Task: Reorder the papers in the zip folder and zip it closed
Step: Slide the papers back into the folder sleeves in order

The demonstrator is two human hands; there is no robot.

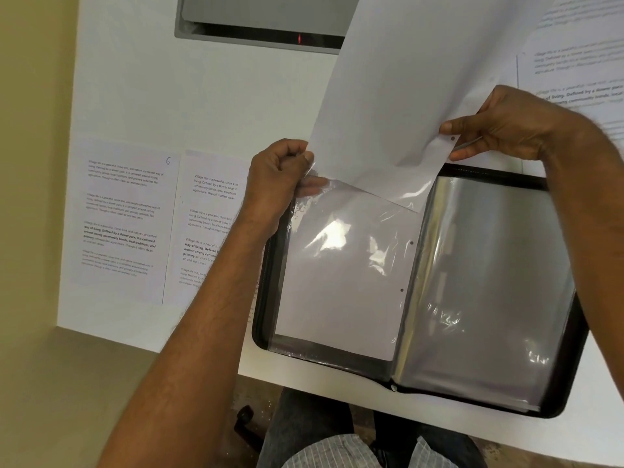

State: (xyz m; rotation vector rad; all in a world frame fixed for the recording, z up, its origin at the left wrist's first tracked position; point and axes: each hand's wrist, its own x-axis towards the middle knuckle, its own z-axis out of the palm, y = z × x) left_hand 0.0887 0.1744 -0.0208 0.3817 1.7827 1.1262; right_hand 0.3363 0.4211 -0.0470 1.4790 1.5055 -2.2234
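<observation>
We see the zip folder [570, 336] lying open on the white desk [141, 96], below both hands, its black zippered border framing glossy clear sleeves. On the side under our left hand [277, 177] a plastic sleeve [341, 275] holds a white page with small punched holes along its inner edge; the side under our right hand [506, 126] shows a stack of grey, translucent sleeves catching the light.

A blank white sheet [405, 96] rises between the two hands, tilted up and away from us, its lower corner tucked into the mouth of the sleeve. Our left hand is curled, fingers pinching the top corner of the plastic sleeve just beside the sheet's edge. Our right hand pinches the sheet's other edge between thumb and fingers, near a punched hole. Both forearms reach in from below, the left one crossing over printed pages.

Two printed pages [125, 211] lie flat on the desk to the left of our left hand, side by side, one marked with a handwritten 6. More printed pages [574, 62] lie above and beyond our right hand. A grey recessed panel [263, 25] sits in the desk well above the left hand.
</observation>
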